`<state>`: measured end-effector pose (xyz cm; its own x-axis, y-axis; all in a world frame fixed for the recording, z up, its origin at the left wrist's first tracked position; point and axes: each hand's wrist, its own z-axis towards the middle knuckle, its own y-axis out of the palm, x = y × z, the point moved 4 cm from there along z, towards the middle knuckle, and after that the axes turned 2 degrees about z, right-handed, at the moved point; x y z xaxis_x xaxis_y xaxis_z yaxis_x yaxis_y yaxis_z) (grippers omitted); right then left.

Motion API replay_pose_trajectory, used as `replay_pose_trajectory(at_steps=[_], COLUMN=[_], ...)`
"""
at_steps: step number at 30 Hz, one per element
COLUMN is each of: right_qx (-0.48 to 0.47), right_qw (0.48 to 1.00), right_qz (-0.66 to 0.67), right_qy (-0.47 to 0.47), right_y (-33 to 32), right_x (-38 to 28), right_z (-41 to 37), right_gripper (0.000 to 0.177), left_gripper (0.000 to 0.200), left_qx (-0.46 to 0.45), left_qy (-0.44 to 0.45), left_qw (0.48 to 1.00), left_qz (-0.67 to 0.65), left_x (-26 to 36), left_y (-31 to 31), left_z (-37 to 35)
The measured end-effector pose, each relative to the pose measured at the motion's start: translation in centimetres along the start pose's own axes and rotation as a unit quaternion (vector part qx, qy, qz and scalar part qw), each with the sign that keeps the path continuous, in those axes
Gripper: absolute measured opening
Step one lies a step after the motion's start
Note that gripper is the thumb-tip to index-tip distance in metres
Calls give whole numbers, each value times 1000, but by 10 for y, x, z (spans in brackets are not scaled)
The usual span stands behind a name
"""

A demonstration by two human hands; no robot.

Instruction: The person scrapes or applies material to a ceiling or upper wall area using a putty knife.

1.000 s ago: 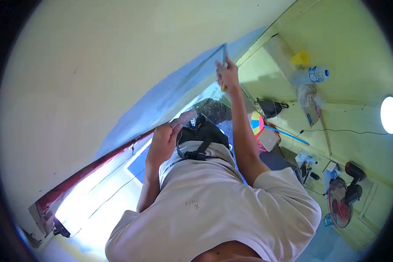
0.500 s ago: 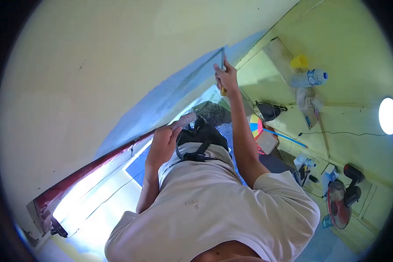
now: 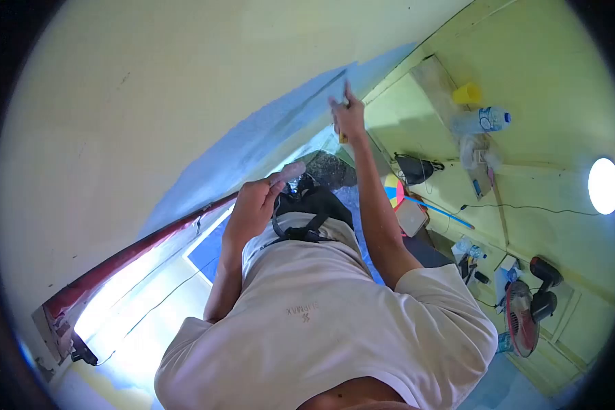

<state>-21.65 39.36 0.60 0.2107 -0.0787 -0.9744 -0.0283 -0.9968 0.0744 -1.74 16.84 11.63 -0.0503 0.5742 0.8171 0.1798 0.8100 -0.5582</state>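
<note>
My right hand point(image 3: 349, 119) is raised at the cream wall point(image 3: 184, 96), closed around a tool whose short yellow handle point(image 3: 343, 138) shows below the fist. The index finger stretches up along the tool, and the tool's far end overlaps a light blue patch point(image 3: 236, 143) on the wall. Within the patch, a darker grey-blue streak point(image 3: 321, 89) runs up to the fingertip. Lower and to the left, my left hand point(image 3: 252, 205) is wrapped around a pale, greyish, smeared object point(image 3: 288, 173), held before the waist; its kind cannot be made out.
A dark red ledge point(image 3: 130, 258) runs below the wall over a bright opening. On the right-hand wall, a shelf holds a yellow cup point(image 3: 467, 93) and a water bottle point(image 3: 484, 120). Farther right are a lit lamp point(image 3: 604, 186), a fan point(image 3: 523, 318) and a black cable point(image 3: 526, 207).
My right hand has shifted slightly down and left, and the tool's blade is less visible. My left hand has risen slightly with its object. The whole view has shifted a little.
</note>
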Motion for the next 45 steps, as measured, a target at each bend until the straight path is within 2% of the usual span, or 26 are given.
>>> replay_pose_trajectory(at_steps=[2, 4, 6, 7, 9, 10, 12, 14, 17, 19, 21, 23, 25, 27, 28, 29, 30, 31, 33, 34, 35, 37, 39, 40, 43, 45], right_qx=[-154, -267, -347, -389, -464, -451, -420, -384, -449, -462, -479, -436, -379, -468, -511, -498, -484, -470, -446, -432, -416, -447, -461, -451, -364, -446], right_qw=[976, 930, 892, 880, 843, 853, 877, 899, 855, 841, 841, 864, 898, 850, 823, 832, 841, 849, 869, 878, 886, 869, 860, 861, 904, 863], right_qz=[-150, -236, -258, -213, -121, -126, -111, -90, -139, -151, -114, -134, -127, -142, -147, -129, -113, -98, -78, -70, -63, -108, -139, -143, -154, -149], right_qy=[19, 92, 132, 169, 243, 231, 206, 188, 218, 239, 226, 212, 185, 195, 200, 207, 214, 220, 201, 196, 194, 180, 168, 190, 165, 185], right_y=[0, 5, -2, -2, 2, 3, -9, -18, -14, 3, 13, 10, 10, 19, 25, 27, 27, 28, 24, 24, 23, 37, 53, 53, 42, 42], right_x=[21, -2, 19, 4, -32, -43, -48, -64, -68, -71, -63, -65, -71, -87, -93, -87, -76, -69, -72, -74, -76, -99, -107, -101, -89, -92], right_z=[-26, -81, -101, -115, -144, -149, -145, -142, -146, -156, -154, -145, -142, -151, -156, -157, -157, -156, -147, -145, -146, -156, -168, -164, -149, -153], right_gripper=[70, 64, 59, 58, 56, 41, 41, 47, 55, 60, 60, 54, 47, 38, 34, 32, 31, 29, 30, 30, 30, 32, 35, 46, 52, 52], left_gripper=[36, 37, 37, 37, 35, 33, 29, 28, 29, 25, 24, 22, 22, 24, 24, 25, 27, 27, 27, 28, 28, 28, 29, 30, 30, 29], left_qx=[46, 88, 73, 51, 48, 33, 33, 63, 105, 127, 97, 144, 229, 198, 192, 185, 108, 148, 230, 244, 246, 251, 220, 212, 246, 301], left_qy=[41, 43, -27, -80, -39, -22, 4, 17, 10, 64, 27, 15, 63, 9, 35, 60, -8, 12, 55, 28, 42, 72, 44, 22, 32, 68], left_qw=[998, 995, 997, 995, 997, 995, 993, 992, 979, 977, 989, 975, 946, 965, 960, 954, 971, 961, 934, 937, 938, 940, 951, 955, 947, 923], left_qz=[-17, -9, 15, 31, -56, -88, -116, -104, -176, -157, -107, -170, -220, -175, -201, -227, -214, -234, -268, -250, -240, -220, -213, -204, -202, -229], left_x=[-5, -6, -9, -12, -21, -27, -28, 6, -13, -6, 0, -15, 1, -5, 3, 11, -1, -5, -4, -2, 7, 24, 18, 21, 35, 50], left_y=[-1, -4, -13, -16, -11, -9, -10, -29, -31, -23, -25, -26, -41, -40, -35, -34, -28, -29, -41, -48, -51, -52, -41, -44, -60, -64], left_z=[5, 6, 6, 6, 9, 9, 5, -1, 5, 8, 0, -4, -9, -11, -10, -11, -15, -18, -21, -25, -26, -18, -16, -19, -23, -20])
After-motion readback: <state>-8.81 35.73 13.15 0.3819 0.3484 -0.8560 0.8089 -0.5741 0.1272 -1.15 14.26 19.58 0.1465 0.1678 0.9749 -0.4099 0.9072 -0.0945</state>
